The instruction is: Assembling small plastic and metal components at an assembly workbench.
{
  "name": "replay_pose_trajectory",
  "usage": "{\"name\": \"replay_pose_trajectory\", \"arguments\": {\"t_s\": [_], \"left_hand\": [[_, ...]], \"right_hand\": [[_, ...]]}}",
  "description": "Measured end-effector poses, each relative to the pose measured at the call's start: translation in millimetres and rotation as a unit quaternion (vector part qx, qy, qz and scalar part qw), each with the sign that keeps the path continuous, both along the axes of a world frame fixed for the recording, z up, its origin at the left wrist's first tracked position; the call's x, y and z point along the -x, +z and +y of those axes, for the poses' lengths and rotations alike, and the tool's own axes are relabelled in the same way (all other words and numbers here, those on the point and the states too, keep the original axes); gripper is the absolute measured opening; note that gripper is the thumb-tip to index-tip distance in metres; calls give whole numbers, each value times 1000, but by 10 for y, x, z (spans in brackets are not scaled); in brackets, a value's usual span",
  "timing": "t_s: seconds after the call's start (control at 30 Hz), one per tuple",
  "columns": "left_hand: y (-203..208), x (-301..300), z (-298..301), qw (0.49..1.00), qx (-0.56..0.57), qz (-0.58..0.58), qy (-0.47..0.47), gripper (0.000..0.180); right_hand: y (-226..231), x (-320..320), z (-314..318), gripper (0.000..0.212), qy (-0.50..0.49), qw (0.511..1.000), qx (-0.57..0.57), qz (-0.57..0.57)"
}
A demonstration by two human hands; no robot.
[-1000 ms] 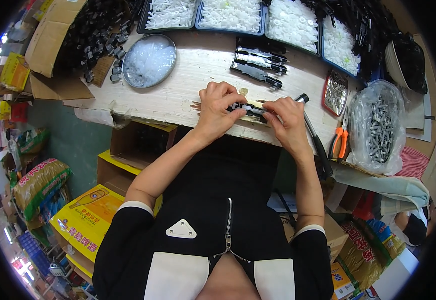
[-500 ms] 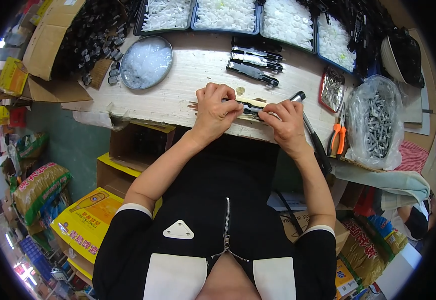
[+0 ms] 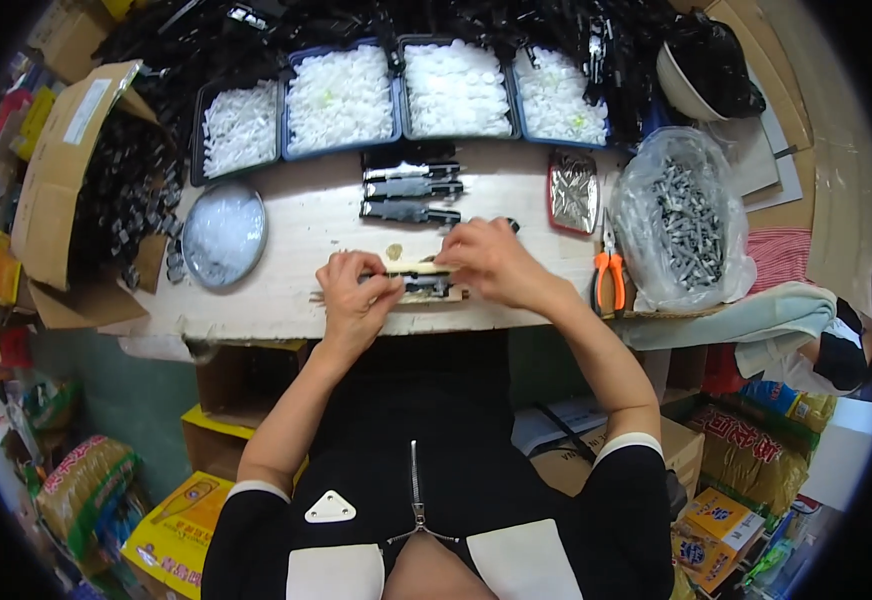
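Observation:
A narrow black part with a shiny metal face (image 3: 428, 286) lies in a wooden fixture near the table's front edge. A pale yellowish strip (image 3: 418, 268) runs along the fixture's far side. Thumb and fingers of my left hand (image 3: 354, 305) are closed on the left end of the black part. My right hand (image 3: 496, 262) is over the right end, its fingers bent together at the strip; whatever lies between them is hidden. The black end of a hammer (image 3: 513, 225) peeks out beyond my right hand, its handle out of sight.
Several similar black parts (image 3: 411, 212) lie farther back. Behind them stand trays of white plastic pieces (image 3: 344, 152). At left are a round dish (image 3: 263, 240) and an open carton (image 3: 51, 190); at right, orange-handled pliers (image 3: 608, 285), a red-rimmed tin (image 3: 553, 200) and a bag of small metal parts (image 3: 736, 270).
The whole view has shifted, so the table appears lower and further left. My right hand has moved from the part's near right side up over its far right end. My left hand stays at the left end.

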State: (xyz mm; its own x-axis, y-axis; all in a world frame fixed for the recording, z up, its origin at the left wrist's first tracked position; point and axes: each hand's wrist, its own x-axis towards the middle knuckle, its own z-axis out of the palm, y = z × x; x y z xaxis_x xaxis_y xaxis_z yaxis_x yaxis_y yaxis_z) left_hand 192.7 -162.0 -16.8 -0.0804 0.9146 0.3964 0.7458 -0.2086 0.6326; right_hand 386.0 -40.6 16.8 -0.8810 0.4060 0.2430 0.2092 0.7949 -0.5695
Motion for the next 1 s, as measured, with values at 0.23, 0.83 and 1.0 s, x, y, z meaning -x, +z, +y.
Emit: {"name": "replay_pose_trajectory", "arguments": {"t_s": [0.23, 0.83, 1.0], "left_hand": [[31, -23, -9, 1000, -5, -13, 7, 9], [14, -18, -41, 1000, -4, -20, 6, 10], [31, -17, -70, 1000, -15, -5, 14, 10]], "right_hand": [[348, -312, 1875, 26, -514, 803, -301, -16], [806, -669, 2284, 20, -421, 786, 323, 317], [787, -290, 1405, 8, -233, 752, 462, 409]]}}
